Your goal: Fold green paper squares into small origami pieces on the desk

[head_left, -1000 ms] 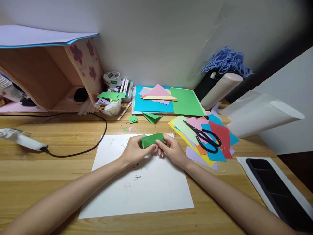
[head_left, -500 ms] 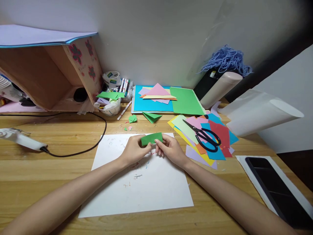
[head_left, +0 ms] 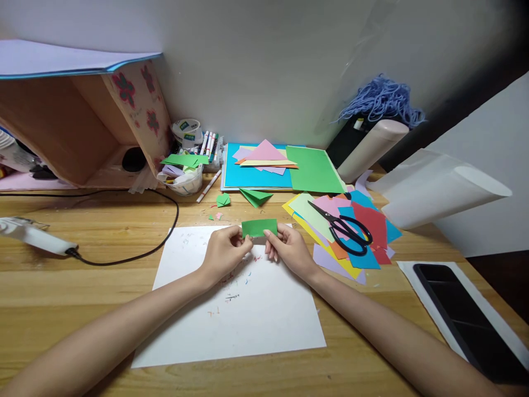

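Observation:
A small rectangle of green paper is held up between my two hands, over the far edge of a white sheet with scattered marker marks. My left hand pinches its left end between thumb and fingers. At the right end, my right hand grips it with the thumb in front and the fingers partly behind. Just beyond lie a folded green paper piece and a smaller green cut-out. Black-handled scissors rest on coloured paper scraps to the right.
A phone lies on white paper at the right. Behind are stacked coloured sheets, a tub of scraps, markers and blue yarn. A black cable curves along the left beside an open box.
The green paper has been levelled and raised slightly, with more of its face showing. My left fingers have shifted to its lower left corner; both hands keep hold.

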{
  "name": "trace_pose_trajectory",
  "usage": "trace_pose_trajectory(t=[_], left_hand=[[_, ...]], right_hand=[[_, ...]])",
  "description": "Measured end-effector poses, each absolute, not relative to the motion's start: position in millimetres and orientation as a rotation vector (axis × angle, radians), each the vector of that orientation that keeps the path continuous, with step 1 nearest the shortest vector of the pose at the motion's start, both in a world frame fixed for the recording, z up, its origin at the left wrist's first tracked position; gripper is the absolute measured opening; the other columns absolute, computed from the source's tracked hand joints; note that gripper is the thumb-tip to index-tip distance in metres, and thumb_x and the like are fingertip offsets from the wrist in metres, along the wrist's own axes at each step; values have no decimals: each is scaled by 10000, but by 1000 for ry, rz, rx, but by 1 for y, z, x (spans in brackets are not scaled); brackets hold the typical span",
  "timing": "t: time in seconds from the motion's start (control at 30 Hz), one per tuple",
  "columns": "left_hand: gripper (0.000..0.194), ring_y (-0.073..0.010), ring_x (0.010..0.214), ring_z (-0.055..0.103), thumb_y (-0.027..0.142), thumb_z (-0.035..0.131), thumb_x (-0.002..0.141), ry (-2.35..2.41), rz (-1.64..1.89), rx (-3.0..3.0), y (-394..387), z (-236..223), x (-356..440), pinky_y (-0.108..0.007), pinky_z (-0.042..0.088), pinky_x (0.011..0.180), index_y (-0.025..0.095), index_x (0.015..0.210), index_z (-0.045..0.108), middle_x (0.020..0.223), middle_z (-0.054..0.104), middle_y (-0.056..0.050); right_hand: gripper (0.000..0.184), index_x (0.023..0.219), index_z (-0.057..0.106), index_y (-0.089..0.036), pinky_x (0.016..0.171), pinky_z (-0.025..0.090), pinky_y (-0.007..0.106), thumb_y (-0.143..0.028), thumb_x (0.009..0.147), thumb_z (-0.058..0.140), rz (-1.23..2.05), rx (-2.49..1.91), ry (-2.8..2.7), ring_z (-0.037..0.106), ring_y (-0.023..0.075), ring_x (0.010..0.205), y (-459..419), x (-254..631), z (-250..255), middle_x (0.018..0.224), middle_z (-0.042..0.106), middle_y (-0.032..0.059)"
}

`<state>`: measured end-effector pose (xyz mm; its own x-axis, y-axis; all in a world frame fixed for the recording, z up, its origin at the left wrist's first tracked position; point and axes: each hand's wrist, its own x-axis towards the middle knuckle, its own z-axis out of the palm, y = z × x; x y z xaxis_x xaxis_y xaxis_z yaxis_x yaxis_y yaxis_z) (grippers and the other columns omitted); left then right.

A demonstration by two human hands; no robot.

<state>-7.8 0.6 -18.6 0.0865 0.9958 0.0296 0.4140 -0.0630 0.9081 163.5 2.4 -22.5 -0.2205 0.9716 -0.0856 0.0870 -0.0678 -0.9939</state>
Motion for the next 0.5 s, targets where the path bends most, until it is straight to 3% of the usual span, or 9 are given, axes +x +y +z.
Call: trace_pose_trajectory(t=[0.3,0.5], left_hand=[[193,-118,500,553,296,527,755,1395,923,1541,2,-14,-7,-215,420,486,138,700,623,595,622,-13],[215,-106,484,532,305,521,776,1379,914,1574,2,-15,-9,-208,388,477,143,653,592,582,603,-4]], right_hand=[[340,670,476,-173,397,380,191,-478,815,522,1343,-1259,-1359,480,73,401,3,164,-20,528,563,-19],[313,683,471,-175,401,373,192,-452,815,532,1383,-1231,-1359,478,75,407,4,165,-21,530,556,-20]])
